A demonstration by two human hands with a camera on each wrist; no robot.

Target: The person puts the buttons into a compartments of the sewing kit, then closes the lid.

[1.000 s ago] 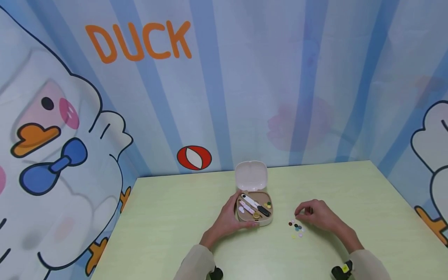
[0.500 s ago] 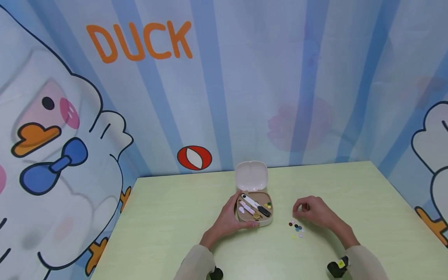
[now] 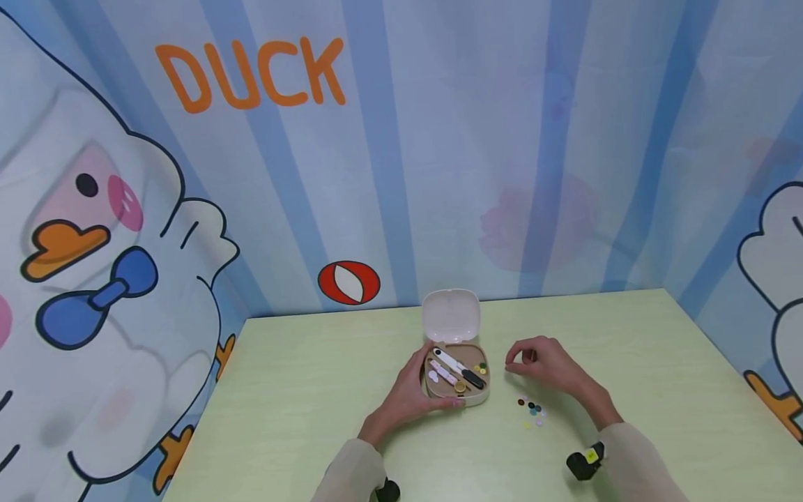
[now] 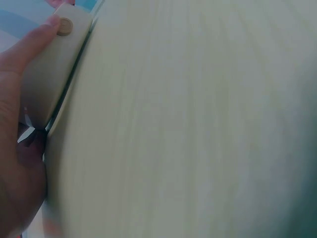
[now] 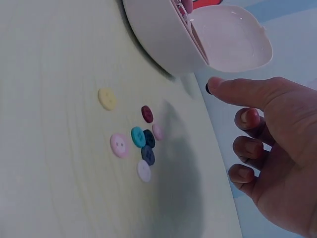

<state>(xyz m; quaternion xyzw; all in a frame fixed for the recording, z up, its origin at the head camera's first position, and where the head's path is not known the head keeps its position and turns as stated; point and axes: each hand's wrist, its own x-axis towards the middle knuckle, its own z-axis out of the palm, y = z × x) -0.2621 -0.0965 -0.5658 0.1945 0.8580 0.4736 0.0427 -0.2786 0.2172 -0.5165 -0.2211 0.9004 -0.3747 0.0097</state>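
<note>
My left hand (image 3: 406,399) grips the near left side of a small pale sewing box (image 3: 475,400), its lid (image 3: 452,316) raised at the back. In the left wrist view the thumb touches the box front beside a round tan knob (image 4: 65,27). Inside lie a white-and-black stick-like tool (image 3: 461,369), a pink-and-white slim piece (image 3: 442,371), a gold round piece (image 3: 459,386) and small yellow and green buttons (image 3: 480,367). Right of the box, my right hand (image 3: 555,364) hovers above the table, thumb and forefinger pinching a dark button (image 5: 208,89), mostly hidden by the fingertip.
Several loose buttons lie on the table right of the box, among them a yellow one (image 5: 107,99), a dark red one (image 5: 147,114) and a turquoise one (image 5: 138,137). A printed duck curtain (image 3: 439,139) hangs behind the pale table (image 3: 301,390).
My right hand has moved left and away from me, off the loose buttons and closer to the box. My left hand and the box have stayed in place.
</note>
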